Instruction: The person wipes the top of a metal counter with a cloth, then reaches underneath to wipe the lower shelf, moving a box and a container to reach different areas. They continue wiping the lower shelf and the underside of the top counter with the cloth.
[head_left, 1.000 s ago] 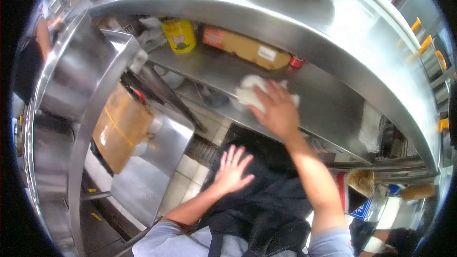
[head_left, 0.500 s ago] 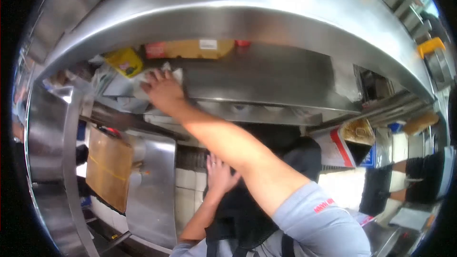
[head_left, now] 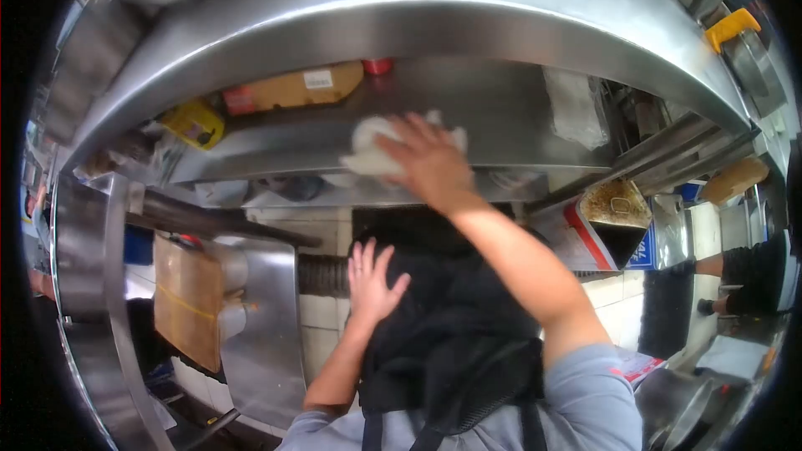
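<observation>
My right hand (head_left: 430, 159) presses a bunched white cloth (head_left: 368, 144) onto the steel shelf (head_left: 501, 108) under the counter. The cloth sticks out on both sides of the hand, whose fingers are somewhat blurred and bent over it. Lower down, my left hand (head_left: 373, 284) is open with its fingers spread, beside the black apron (head_left: 451, 301) and with nothing in it.
The steel counter's edge (head_left: 418, 21) overhangs the shelf. A cardboard box (head_left: 292, 90), a yellow package (head_left: 196, 124) and a red-lidded item (head_left: 378, 66) sit on the shelf. A large tin (head_left: 614, 209) stands at right. At far right a person's leg (head_left: 752, 271) shows.
My right hand has moved right along the shelf with the white cloth under it. My left hand has risen slightly, its fingers spread. The camera view has shifted too.
</observation>
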Demonstrator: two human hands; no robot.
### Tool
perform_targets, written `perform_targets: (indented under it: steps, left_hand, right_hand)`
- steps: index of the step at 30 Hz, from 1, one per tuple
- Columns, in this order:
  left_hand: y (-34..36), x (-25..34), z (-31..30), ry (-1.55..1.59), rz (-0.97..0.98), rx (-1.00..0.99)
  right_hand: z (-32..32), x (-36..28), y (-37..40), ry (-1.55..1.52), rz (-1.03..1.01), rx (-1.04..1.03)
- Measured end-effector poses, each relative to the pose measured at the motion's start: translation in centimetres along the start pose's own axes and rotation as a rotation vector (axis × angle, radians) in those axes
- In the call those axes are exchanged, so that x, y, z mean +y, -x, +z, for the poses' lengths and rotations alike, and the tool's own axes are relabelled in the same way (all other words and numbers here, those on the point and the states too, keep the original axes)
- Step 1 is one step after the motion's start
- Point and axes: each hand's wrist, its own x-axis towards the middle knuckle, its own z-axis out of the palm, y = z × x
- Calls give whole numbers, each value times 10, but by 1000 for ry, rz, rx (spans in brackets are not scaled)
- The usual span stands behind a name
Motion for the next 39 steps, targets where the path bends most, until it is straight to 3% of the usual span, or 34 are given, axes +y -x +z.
perform_targets:
  steps: [8, 15, 24, 30, 32, 35, 37, 39]
  left_hand:
    - [-8, 4, 2, -8, 17, -9]
    - [-3, 5, -5, 11, 3, -6]
    - [-6, -1, -4, 14, -2, -43]
    - [-3, -1, -3, 10, 24, -36]
    - [-2, -1, 0, 9, 19, -37]
    - [2, 2, -1, 34, 38, -18]
    - [2, 0, 2, 42, 44, -13]
    - [3, -3, 4, 39, 36, -13]
  right_hand:
    - [-74, 109, 106, 172, 121, 57]
    - [-74, 113, 106, 243, 122, 23]
    - [-11, 16, 16, 131, -36, 52]
    - [30, -37, -39, 21, -114, -51]
    - [32, -63, -63, -66, -99, -171]
    - [65, -91, -89, -156, -207, -126]
    - [71, -104, -93, -344, -295, -90]
    - [53, -115, -85, -847, -279, -84]
